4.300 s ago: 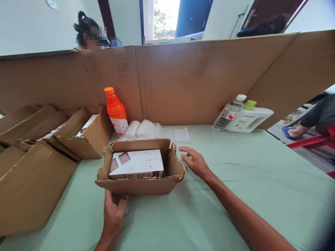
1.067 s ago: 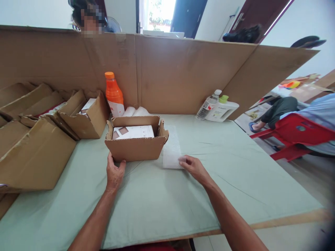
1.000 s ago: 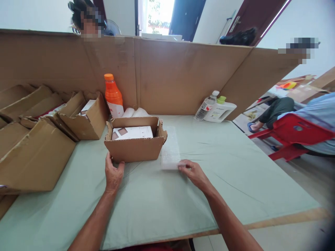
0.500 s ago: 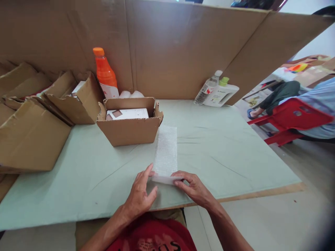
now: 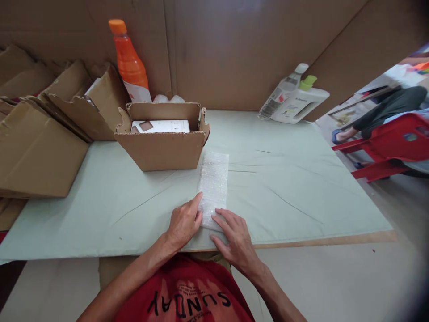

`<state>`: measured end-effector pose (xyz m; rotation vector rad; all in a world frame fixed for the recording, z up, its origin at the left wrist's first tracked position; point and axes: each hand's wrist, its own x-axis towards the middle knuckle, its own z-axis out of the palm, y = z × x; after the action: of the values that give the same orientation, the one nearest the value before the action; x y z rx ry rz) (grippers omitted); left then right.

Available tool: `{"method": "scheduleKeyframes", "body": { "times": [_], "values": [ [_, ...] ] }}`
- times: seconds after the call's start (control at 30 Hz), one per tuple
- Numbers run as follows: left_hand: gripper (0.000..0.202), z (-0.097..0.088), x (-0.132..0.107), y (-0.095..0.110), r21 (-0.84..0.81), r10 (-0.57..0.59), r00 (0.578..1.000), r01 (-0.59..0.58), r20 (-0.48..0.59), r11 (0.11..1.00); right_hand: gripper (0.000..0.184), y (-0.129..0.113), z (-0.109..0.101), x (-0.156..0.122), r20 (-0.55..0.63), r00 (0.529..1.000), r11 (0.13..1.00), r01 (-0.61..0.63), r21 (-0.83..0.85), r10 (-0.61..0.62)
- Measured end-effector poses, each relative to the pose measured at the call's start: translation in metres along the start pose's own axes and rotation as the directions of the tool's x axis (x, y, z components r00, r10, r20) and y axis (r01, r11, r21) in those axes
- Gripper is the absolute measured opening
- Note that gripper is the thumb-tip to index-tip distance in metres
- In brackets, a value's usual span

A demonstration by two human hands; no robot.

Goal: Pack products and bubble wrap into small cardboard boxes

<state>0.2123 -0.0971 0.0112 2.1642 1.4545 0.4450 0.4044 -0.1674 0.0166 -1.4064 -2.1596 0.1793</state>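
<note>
A narrow strip of clear bubble wrap (image 5: pixel 214 179) lies flat on the pale green tabletop, its long side pointing away from me. My left hand (image 5: pixel 185 222) rests at its left edge, index finger stretched along that edge and thumb apart below; the other fingers are partly hidden. My right hand (image 5: pixel 234 237) is open, with its fingertips on the near right part of the wrap and its thumb spread off the near end. Just beyond the wrap, to the left, stands an open cardboard box (image 5: pixel 167 150) with a white printed box (image 5: pixel 167 126) inside.
Several cardboard boxes (image 5: pixel 43 152) crowd the table's left side. An orange bottle (image 5: pixel 130 62) stands behind the open box. At the back right, a clear plastic bottle (image 5: pixel 283 91) leans by a white jug (image 5: pixel 301 105). Beyond the table (image 5: pixel 301 179), a person sits on a red chair (image 5: pixel 398 138).
The near end of the bubble wrap, lifted in my right hand before, now lies flat. My left hand has moved up along its edge, and my right fingers have spread onto it. The view tilts lower.
</note>
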Motion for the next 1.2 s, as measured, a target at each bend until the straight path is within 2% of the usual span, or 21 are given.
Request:
{"method": "scheduleKeyframes", "body": {
  "times": [0.07,0.17,0.23,0.3,0.4,0.43,0.5,0.57,0.6,0.73,0.8,0.9,0.97,1.07,1.13,1.2],
  "values": [
    [0.052,-0.001,-0.003,0.000,0.021,0.020,0.998,-0.018,-0.065,1.000,0.030,0.002,0.007,0.002,0.034,0.999,1.000,-0.005,-0.016,0.005],
    [0.044,-0.009,-0.014,-0.002,-0.010,0.116,0.972,-0.120,-0.203,0.993,0.022,0.007,0.013,0.005,-0.009,1.000,1.000,-0.010,0.006,0.010],
    [0.046,-0.015,-0.024,-0.003,-0.067,0.230,0.948,-0.250,-0.221,0.966,0.022,0.009,0.011,0.008,-0.037,0.999,0.998,-0.013,0.067,0.016],
    [0.049,-0.019,-0.031,-0.003,-0.128,0.308,0.934,-0.334,-0.183,0.934,0.022,0.010,0.006,0.012,0.001,0.999,0.984,-0.051,0.171,0.051],
    [0.047,-0.019,-0.032,-0.005,-0.167,0.242,0.959,-0.266,-0.149,0.950,0.021,0.010,-0.002,0.018,0.098,0.986,0.948,-0.161,0.276,0.139],
    [0.045,-0.017,-0.029,-0.006,-0.164,0.195,0.970,-0.219,-0.147,0.962,0.021,0.010,-0.004,0.019,0.073,0.984,0.948,-0.178,0.265,0.165],
    [0.045,-0.012,-0.022,-0.007,-0.149,0.112,0.985,-0.131,-0.130,0.980,0.020,0.010,-0.008,0.020,-0.071,0.982,0.969,-0.162,0.189,0.178],
    [0.045,-0.007,-0.014,-0.008,-0.121,0.070,0.991,-0.084,-0.117,0.989,0.023,0.010,-0.011,0.017,-0.187,0.976,0.990,-0.096,0.101,0.114],
    [0.045,-0.006,-0.011,-0.008,-0.101,0.062,0.991,-0.074,-0.117,0.992,0.025,0.010,-0.011,0.016,-0.187,0.980,0.996,-0.056,0.071,0.069],
    [0.040,-0.004,-0.009,-0.007,-0.006,0.107,0.973,-0.110,-0.206,0.994,0.028,0.013,-0.001,0.011,-0.032,0.999,0.999,0.032,-0.003,-0.032],
    [0.039,-0.007,-0.013,-0.006,-0.001,0.198,0.950,-0.205,-0.243,0.979,0.027,0.016,0.004,0.012,-0.017,0.999,0.999,0.030,-0.012,-0.030],
    [0.041,-0.014,-0.024,-0.008,-0.074,0.333,0.920,-0.354,-0.206,0.932,0.024,0.019,0.006,0.017,0.006,1.000,0.997,0.011,0.072,-0.011],
    [0.040,-0.016,-0.031,-0.010,-0.139,0.322,0.927,-0.351,-0.193,0.926,0.023,0.020,0.003,0.020,0.082,0.996,0.984,-0.034,0.176,0.020],
    [0.038,-0.016,-0.033,-0.013,-0.199,0.180,0.967,-0.216,-0.181,0.956,0.024,0.021,-0.002,0.023,0.164,0.982,0.958,-0.137,0.253,0.097],
    [0.038,-0.013,-0.027,-0.013,-0.178,0.101,0.983,-0.128,-0.155,0.976,0.024,0.020,-0.004,0.024,0.068,0.989,0.971,-0.143,0.191,0.133],
    [0.038,-0.011,-0.018,-0.013,-0.105,0.066,0.988,-0.081,-0.136,0.991,0.024,0.020,-0.004,0.023,-0.064,0.992,0.991,-0.103,0.086,0.109]
  ]
}}
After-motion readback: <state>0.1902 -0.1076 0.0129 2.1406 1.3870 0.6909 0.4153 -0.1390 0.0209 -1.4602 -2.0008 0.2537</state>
